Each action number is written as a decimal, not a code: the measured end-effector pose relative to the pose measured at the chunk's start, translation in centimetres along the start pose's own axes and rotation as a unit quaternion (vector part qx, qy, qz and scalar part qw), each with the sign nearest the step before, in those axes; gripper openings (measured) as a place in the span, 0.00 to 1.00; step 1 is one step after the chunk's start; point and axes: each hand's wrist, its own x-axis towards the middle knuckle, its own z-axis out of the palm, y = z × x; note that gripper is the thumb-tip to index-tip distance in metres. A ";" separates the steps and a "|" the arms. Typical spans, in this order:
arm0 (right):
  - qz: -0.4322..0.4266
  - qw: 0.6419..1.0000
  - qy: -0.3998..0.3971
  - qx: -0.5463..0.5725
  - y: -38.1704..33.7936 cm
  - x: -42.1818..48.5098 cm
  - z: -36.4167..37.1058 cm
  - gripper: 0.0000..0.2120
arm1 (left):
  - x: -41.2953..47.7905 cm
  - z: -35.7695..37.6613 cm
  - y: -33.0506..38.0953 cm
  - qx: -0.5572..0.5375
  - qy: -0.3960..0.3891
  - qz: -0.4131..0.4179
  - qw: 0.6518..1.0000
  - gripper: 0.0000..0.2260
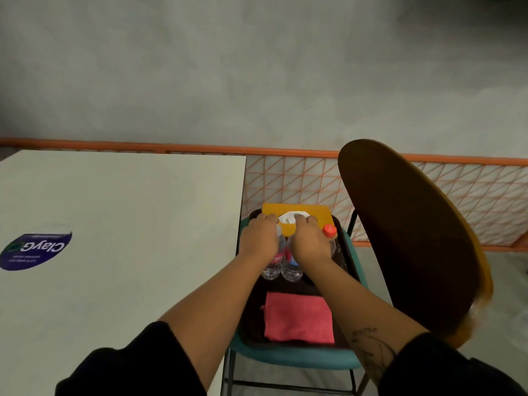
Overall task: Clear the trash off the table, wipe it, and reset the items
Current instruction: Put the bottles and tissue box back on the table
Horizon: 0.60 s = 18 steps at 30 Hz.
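Observation:
A dark tray (285, 286) rests on a teal chair seat (285, 358) right of the white table (128, 201). At the tray's far end is a yellow tissue box (317, 216) with a white tissue (286, 219) sticking out of its top. My left hand (261, 238) grips the box's left edge. My right hand (310, 242) has its fingers curled on the tissue. Under my hands stand two clear water bottles (271, 267) (292, 270) and an orange-capped bottle (329, 231). A folded pink cloth (298, 317) lies at the tray's near end.
A purple sticker (35, 251) is on the table's left side. The chair's dark brown backrest (405, 238) rises close on the right of the tray. Behind runs an orange wire fence (300, 178), with grey floor beyond.

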 end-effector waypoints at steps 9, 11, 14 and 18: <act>-0.011 0.998 -0.040 -0.039 0.8 1.7 1.5 0.18 | 2.1 2.5 0.2 0.035 -0.040 -0.028 0.998 0.19; -0.018 0.999 -0.035 -0.017 0.9 1.7 1.9 0.18 | 2.3 2.5 0.1 0.026 -0.031 -0.030 0.999 0.18; -0.005 1.000 -0.022 0.017 0.9 2.1 1.9 0.18 | 2.3 2.5 0.0 0.000 -0.017 -0.030 0.999 0.18; 0.008 0.997 -0.002 0.076 0.6 1.9 1.8 0.17 | 1.7 2.3 -0.2 -0.027 -0.017 -0.027 0.999 0.17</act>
